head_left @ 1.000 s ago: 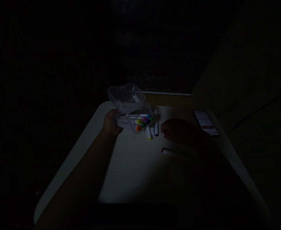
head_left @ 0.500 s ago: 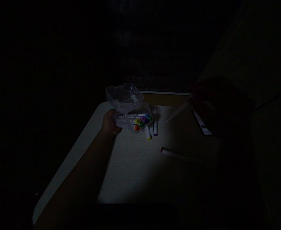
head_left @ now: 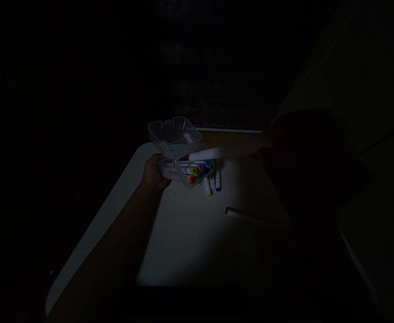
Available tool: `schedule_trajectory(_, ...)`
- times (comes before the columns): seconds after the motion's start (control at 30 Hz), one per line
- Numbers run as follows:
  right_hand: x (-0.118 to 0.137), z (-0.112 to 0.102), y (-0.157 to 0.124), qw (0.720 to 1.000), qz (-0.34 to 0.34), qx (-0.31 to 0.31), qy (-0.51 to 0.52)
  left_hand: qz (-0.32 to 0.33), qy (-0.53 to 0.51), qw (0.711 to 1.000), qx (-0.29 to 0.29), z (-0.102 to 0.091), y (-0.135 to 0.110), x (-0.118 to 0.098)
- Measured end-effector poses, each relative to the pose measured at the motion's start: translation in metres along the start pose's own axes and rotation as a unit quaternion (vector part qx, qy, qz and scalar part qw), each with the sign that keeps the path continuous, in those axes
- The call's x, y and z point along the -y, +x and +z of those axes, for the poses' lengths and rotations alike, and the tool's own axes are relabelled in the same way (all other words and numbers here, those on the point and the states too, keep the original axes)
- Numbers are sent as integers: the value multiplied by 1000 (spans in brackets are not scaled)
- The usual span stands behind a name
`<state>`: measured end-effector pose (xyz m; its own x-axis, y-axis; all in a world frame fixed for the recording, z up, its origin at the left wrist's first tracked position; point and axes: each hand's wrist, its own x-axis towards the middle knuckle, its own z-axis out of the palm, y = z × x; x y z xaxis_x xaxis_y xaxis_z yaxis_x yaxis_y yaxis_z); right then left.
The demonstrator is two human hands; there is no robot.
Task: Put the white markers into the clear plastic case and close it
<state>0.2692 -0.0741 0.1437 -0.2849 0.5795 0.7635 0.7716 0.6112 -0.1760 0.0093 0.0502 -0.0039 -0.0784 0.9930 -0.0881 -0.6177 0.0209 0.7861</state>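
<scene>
Dimly, one case point(head_left: 177, 168), seven caps point(head_left: 200, 167), one marker point(head_left: 217, 153) in right hand point(head_left: 294, 152)

"Hands?"
"Two: left hand point(head_left: 154, 173) centre-left, right hand point(head_left: 294, 157) centre-right."
"Cases?"
"One case point(head_left: 173, 137), mid-frame."
"Markers in it?"
"Seven coloured ends point(head_left: 200, 167) show; I can't tell if more hide."
"And outside?"
"At least four: a held marker point(head_left: 222, 151) mid-frame, a red-ended marker point(head_left: 244, 217) below and right of centre, and a yellow-ended marker point(head_left: 208, 185) and purple-ended marker point(head_left: 218, 178) near centre."
"Tables?"
"One table point(head_left: 170, 229), across the lower frame."
</scene>
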Motion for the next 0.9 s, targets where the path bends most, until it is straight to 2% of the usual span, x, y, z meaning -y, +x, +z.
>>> schedule_trajectory(0.03,8,-1,-1,999,-13,-39,-22,3,0,1000,-2,0,0,0)
schedule_trajectory(0.1,19,-1,-2,999,-24,-42,-10,6,-3,1000,-5,-2,2,1)
schedule_trajectory(0.27,21,5,-1,996,0,85,38,9,1,1000,8,-3,5,2)
schedule_trajectory(0.4,15,11,-1,990,-8,129,57,20,-6,1000,23,1,2,1)
schedule_trajectory(0.5,13,16,-1,988,-23,133,80,9,-11,999,33,3,0,0)
schedule_trajectory(0.63,9,28,-3,980,-86,141,115,-8,-7,999,37,3,-1,-1)
schedule_trajectory(0.77,4,41,-4,973,-146,110,142,0,3,999,33,2,1,0)
schedule_trajectory(0.9,2,45,-6,974,-139,114,137,-3,-2,1000,31,-1,3,1)
